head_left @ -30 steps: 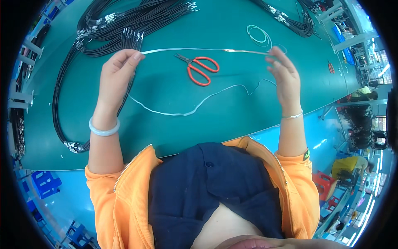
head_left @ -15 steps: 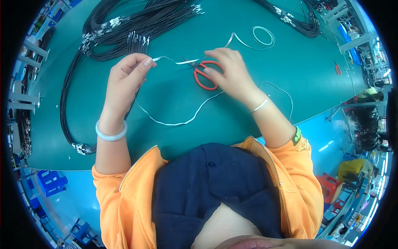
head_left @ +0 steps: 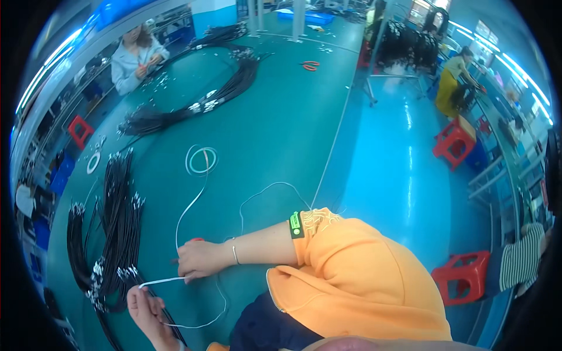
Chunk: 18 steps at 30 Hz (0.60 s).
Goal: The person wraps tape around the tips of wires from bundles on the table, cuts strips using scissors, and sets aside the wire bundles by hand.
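Note:
A thin white ribbon [head_left: 164, 281] runs nearly straight between my two hands. My left hand [head_left: 145, 313], low at the left, is closed in a pinch on one end of it. To the right and a little farther away, my right hand [head_left: 202, 259] has its fingers closed on the same ribbon. Bits of red-handled snips [head_left: 197, 287] show around my right hand, which covers most of them. From there the ribbon leads away to a loose white coil [head_left: 201, 160] on the green table. Black cables [head_left: 120, 216] with pale ends lie just beyond my left hand.
Another black cable bundle [head_left: 225, 90] curves across the far table [head_left: 281, 123], near a seated person [head_left: 137, 58]. Red-handled snips [head_left: 309, 65] lie farther off. A roll of tape [head_left: 93, 162] sits at the left. Red stools [head_left: 462, 278] stand on the blue floor at right.
The view has swung to the right and up, so my hands now appear lower left. The ribbon between them, slack and twisted before, is now pulled straighter, and my hands are closer together.

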{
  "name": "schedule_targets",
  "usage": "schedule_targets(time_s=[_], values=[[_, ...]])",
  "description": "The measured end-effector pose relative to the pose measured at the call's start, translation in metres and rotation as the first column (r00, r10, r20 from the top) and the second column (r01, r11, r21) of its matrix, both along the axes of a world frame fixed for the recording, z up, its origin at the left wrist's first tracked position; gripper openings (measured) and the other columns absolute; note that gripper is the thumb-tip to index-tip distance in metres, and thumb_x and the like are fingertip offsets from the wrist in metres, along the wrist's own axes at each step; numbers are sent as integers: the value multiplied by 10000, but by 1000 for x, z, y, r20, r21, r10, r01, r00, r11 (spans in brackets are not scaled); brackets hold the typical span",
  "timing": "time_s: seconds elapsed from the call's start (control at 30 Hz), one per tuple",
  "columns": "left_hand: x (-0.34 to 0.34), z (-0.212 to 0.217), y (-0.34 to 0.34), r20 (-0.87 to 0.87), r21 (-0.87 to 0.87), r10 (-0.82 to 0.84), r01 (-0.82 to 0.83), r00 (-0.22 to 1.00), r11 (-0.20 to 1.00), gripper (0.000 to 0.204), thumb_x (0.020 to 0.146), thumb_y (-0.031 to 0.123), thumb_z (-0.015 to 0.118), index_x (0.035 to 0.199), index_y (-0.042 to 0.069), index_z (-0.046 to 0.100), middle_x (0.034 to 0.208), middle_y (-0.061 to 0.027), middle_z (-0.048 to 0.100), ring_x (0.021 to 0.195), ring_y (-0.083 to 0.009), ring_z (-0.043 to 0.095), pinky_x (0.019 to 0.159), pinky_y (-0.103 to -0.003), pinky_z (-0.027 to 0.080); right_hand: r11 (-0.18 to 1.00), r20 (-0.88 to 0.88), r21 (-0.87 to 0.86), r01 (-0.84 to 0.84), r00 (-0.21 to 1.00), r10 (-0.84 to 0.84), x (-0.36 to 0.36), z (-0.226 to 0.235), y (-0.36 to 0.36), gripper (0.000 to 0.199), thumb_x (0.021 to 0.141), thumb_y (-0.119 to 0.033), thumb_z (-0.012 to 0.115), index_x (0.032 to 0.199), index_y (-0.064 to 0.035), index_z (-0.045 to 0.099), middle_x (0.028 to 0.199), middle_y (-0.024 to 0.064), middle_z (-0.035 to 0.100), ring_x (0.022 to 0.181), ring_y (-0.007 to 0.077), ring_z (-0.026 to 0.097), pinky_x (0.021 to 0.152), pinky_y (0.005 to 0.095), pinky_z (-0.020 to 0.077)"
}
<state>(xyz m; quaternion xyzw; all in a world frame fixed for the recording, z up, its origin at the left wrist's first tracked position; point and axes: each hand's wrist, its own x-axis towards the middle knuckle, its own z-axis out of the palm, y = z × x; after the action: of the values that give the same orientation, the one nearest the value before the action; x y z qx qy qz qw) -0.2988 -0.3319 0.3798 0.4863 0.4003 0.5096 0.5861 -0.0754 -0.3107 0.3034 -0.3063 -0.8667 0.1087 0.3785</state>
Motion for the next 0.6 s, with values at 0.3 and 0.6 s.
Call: schedule_targets(time_s=[0.3, 0.6], values=[[-125, 22, 24, -878, -58, 11, -129, 479, 990, 213, 857, 177, 594, 979, 4, 620, 859, -61, 601, 797, -156, 549, 718, -295, 454, 947, -465, -299, -116, 884, -38, 12, 0, 27, 193, 817, -281, 604, 758, -98, 622, 720, 36, 600, 732, 236, 546, 632, 369, 428], [-292, 9, -3, -799, 115, -8, 166, 601, 979, 213, 856, 176, 577, 937, -16, 618, 764, -60, 615, 659, -120, 519, 605, -262, 426, 967, -345, -238, -92, 939, 5, 5, -8, 24, 172, 793, -270, 634, 760, -101, 625, 682, 38, 600, 706, 235, 548, 598, 364, 432]])
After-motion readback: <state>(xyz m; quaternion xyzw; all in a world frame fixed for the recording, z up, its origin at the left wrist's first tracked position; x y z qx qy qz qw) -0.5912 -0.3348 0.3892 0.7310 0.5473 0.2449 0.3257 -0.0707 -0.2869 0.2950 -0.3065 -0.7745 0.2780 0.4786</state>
